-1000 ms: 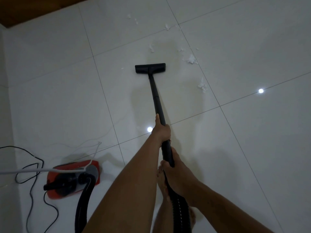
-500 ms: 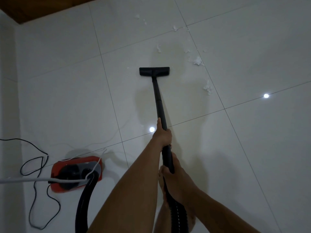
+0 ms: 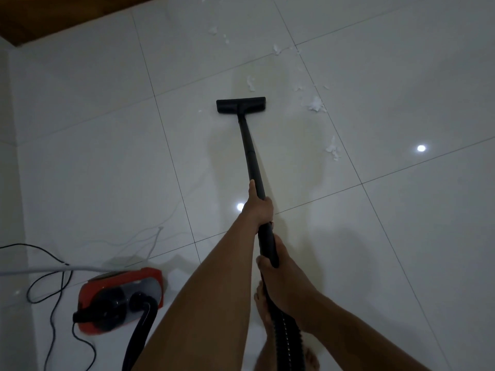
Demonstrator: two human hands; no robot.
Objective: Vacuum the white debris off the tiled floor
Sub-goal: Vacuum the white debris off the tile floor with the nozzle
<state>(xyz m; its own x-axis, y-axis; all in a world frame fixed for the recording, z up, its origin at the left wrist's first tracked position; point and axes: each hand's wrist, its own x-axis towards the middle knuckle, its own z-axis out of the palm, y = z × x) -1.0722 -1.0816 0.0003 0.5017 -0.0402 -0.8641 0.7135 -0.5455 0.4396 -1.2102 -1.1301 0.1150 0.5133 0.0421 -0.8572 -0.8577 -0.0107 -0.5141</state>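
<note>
A black vacuum wand (image 3: 250,151) runs away from me to its flat floor head (image 3: 240,105), which sits on the white tiled floor (image 3: 401,250). My left hand (image 3: 258,206) grips the wand at mid-length. Nearer to me, my right hand (image 3: 278,274) grips the wand's lower end where the ribbed hose (image 3: 288,344) joins. White debris lies right of the head: a clump (image 3: 316,104), another clump (image 3: 333,151) nearer, a scrap (image 3: 251,83) just beyond the head, and small bits (image 3: 277,49) farther off.
The red and black vacuum body (image 3: 120,298) stands at my lower left with its hose curving up. A black power cord (image 3: 51,295) loops on the floor beside it, and a pale cable (image 3: 53,269) crosses above. Wood flooring (image 3: 53,14) borders the far left. My bare feet (image 3: 263,311) are below the hose.
The floor head has slid slightly nearer and to the left relative to the debris, while my view shifted so the vacuum body appears farther right. Both hands keep their grip.
</note>
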